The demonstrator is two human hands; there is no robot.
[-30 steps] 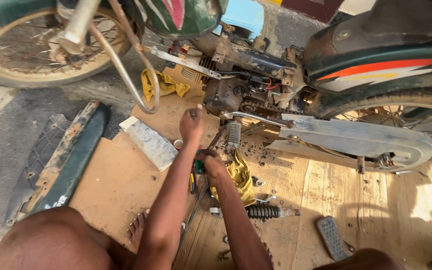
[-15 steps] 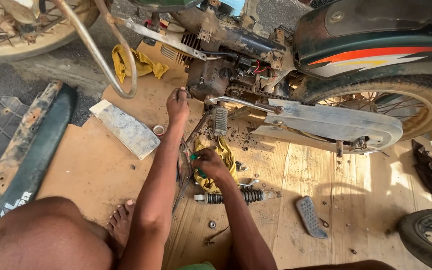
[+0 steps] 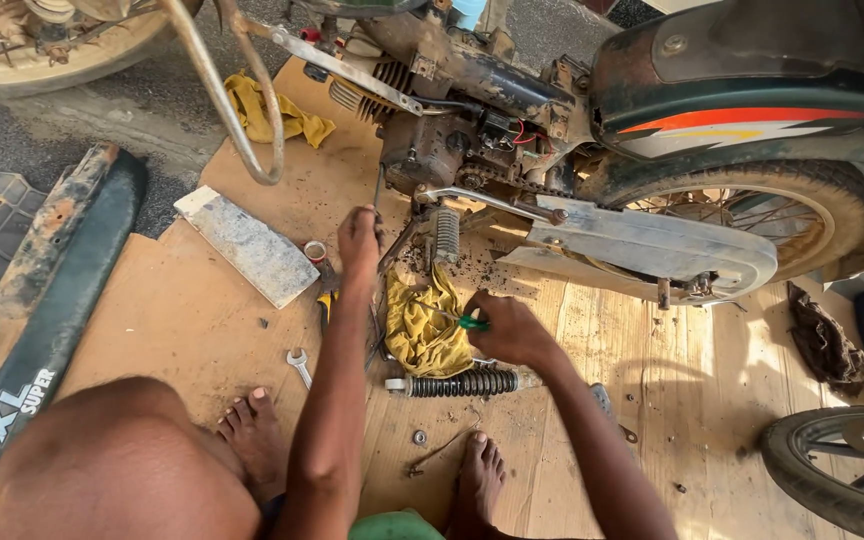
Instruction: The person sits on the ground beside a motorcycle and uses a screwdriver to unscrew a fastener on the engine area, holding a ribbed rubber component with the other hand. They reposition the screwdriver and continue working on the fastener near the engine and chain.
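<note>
My left hand (image 3: 360,240) reaches forward under the motorcycle engine (image 3: 442,150), knuckles up and fingers curled down beside a ribbed footpeg (image 3: 444,233). What its fingers hold is hidden. My right hand (image 3: 508,330) is closed on a small green-handled tool (image 3: 471,322), whose tip lies over a crumpled yellow rag (image 3: 424,328) on the wooden board (image 3: 202,320). A black coil shock absorber (image 3: 462,383) lies just in front of my feet, below the rag.
A grey slab (image 3: 247,243), a small red-and-white cap (image 3: 315,250) and a wrench (image 3: 299,365) lie left of my arm. A dark green body panel (image 3: 47,290) lies far left. The chain guard (image 3: 642,245), rear wheel (image 3: 752,200), a dark rag (image 3: 822,340) and another wheel (image 3: 842,470) are right.
My right hand has slid to the right, off the yellow rag, with the green tool in it. The left hand stays under the engine. The view has shifted.
</note>
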